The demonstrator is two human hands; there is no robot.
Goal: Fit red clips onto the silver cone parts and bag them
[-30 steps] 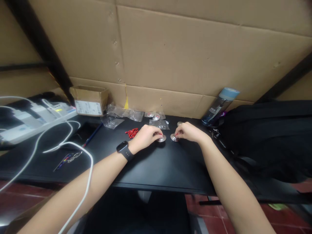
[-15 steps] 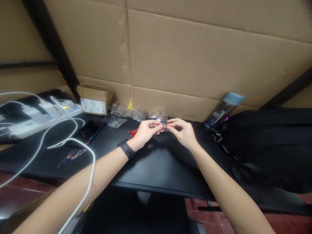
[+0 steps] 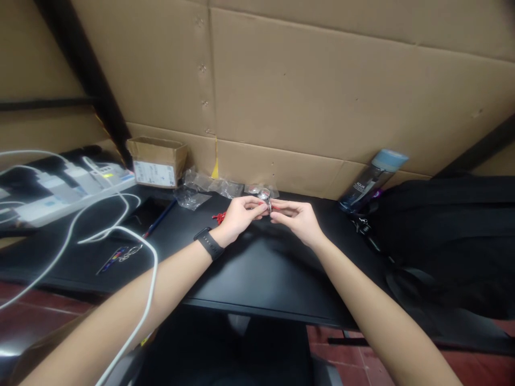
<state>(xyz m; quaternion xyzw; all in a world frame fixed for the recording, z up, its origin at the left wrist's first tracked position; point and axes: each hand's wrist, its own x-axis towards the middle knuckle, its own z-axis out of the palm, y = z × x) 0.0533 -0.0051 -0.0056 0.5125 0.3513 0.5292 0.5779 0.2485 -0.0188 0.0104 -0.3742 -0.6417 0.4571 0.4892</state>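
Above the black desk [image 3: 261,273] my two hands meet, fingertips together. My left hand [image 3: 238,217], with a black watch on its wrist, pinches a small silver metal disc [image 3: 266,201] from the left. From the right, my right hand [image 3: 298,217] pinches the same small silver piece. Whether it is one disc or two pressed together I cannot make out. A small heap of red bits [image 3: 219,217] lies on the desk just left of my left hand.
Clear plastic bags [image 3: 209,188] and a small cardboard box [image 3: 156,161] lie along the cardboard back wall. A blue-capped water bottle [image 3: 372,179] and a black bag [image 3: 446,236] are at right. White cables [image 3: 100,233] and a power strip [image 3: 68,185] lie left, with keys [image 3: 120,255].
A second ago each hand pressed a silver disc on the desk. Both hands have lifted and come together, holding the metal pieces between the fingertips.
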